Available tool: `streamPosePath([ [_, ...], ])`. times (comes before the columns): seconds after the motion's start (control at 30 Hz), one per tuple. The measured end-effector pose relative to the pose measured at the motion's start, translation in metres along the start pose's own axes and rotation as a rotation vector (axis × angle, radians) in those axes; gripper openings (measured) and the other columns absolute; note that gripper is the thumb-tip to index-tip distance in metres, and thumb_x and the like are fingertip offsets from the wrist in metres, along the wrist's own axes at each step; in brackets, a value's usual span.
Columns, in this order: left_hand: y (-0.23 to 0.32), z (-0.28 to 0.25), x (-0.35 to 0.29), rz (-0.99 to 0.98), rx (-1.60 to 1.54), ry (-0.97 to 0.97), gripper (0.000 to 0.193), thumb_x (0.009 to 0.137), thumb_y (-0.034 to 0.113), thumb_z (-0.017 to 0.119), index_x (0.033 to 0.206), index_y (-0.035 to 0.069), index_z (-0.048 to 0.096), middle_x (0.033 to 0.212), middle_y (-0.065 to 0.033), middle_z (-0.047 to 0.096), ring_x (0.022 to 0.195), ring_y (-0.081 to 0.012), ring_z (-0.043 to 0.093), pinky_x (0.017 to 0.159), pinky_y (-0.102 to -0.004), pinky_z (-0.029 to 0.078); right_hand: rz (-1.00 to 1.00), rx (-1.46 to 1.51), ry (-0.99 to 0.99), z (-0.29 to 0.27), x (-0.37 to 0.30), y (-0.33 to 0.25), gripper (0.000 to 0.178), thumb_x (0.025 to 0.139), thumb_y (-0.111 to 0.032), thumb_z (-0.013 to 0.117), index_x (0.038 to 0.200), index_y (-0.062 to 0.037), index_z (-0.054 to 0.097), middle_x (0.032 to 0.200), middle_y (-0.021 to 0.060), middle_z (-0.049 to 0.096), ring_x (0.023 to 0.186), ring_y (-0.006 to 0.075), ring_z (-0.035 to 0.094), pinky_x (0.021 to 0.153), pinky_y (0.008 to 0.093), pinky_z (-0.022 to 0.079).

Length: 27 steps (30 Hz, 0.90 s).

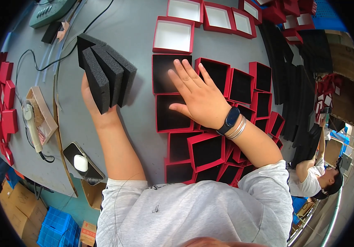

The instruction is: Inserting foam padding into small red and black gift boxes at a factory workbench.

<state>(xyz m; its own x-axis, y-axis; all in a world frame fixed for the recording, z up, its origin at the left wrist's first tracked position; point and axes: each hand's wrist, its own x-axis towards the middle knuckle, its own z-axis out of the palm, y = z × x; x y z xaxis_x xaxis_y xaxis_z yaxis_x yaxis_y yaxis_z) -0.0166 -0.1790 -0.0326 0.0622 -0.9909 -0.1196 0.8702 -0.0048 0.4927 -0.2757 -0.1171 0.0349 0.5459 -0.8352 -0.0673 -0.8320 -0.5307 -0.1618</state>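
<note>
My left hand (89, 98) grips a fanned stack of black foam pads (115, 74), held up above the grey table; most of its fingers are hidden behind the foam. My right hand (201, 101) lies flat with fingers spread, over a red box (163, 76) with black foam inside. Its fingertips appear to touch that foam. Just below sits another foam-filled red box (171, 113), partly under the right thumb. Beyond them stands a red box with a bare white inside (173, 37).
Several foam-filled red boxes (206, 152) crowd toward my body. Black foam strips (296, 103) line the right side. At left lie a corded hand tool (30, 123), a phone (90, 173) with a white case (80, 163), and red boxes (9, 94). Another person (313, 177) works at far right.
</note>
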Motion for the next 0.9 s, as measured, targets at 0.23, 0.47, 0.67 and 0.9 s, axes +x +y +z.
streamPosePath([
  [0.23,0.001,-0.004,0.002,-0.018,-0.005,-0.023,0.030,0.101,0.018,0.045,0.116,-0.002,0.062,0.109,-0.0127,0.068,0.097,-0.0253,0.067,0.087,-0.0382,0.054,0.028,-0.040,-0.020,0.003,0.001,-0.003,0.079,0.095,-0.055,0.052,0.151,-0.0019,0.033,0.159,0.0210,0.027,0.150,0.0328,0.023,0.119,0.0539,0.019],
  [0.47,0.001,0.000,0.002,-0.020,0.085,0.117,0.030,0.100,0.019,0.047,0.115,-0.001,0.063,0.109,-0.0125,0.069,0.097,-0.0252,0.068,0.086,-0.0382,0.055,-0.060,-0.009,0.039,-0.010,0.001,-0.016,0.063,0.095,-0.045,0.058,0.149,-0.0152,0.041,0.158,0.0065,0.035,0.147,0.0246,0.030,0.118,0.0518,0.023],
  [0.67,0.002,0.007,0.003,-0.064,0.082,0.147,0.031,0.099,0.020,0.048,0.116,0.000,0.063,0.109,-0.0117,0.069,0.097,-0.0248,0.068,0.087,-0.0378,0.055,-0.060,0.029,0.040,-0.001,0.005,-0.016,0.059,0.096,-0.044,0.057,0.145,-0.0136,0.045,0.155,0.0078,0.039,0.144,0.0249,0.036,0.118,0.0497,0.026],
  [0.9,0.003,0.001,0.006,-0.054,0.133,0.231,0.033,0.099,0.022,0.048,0.117,0.000,0.063,0.111,-0.0114,0.069,0.100,-0.0253,0.068,0.087,-0.0391,0.056,-0.066,0.021,0.180,0.003,0.014,-0.018,0.042,0.093,-0.033,0.062,0.129,-0.0112,0.060,0.138,0.0087,0.056,0.131,0.0260,0.050,0.114,0.0449,0.034],
])
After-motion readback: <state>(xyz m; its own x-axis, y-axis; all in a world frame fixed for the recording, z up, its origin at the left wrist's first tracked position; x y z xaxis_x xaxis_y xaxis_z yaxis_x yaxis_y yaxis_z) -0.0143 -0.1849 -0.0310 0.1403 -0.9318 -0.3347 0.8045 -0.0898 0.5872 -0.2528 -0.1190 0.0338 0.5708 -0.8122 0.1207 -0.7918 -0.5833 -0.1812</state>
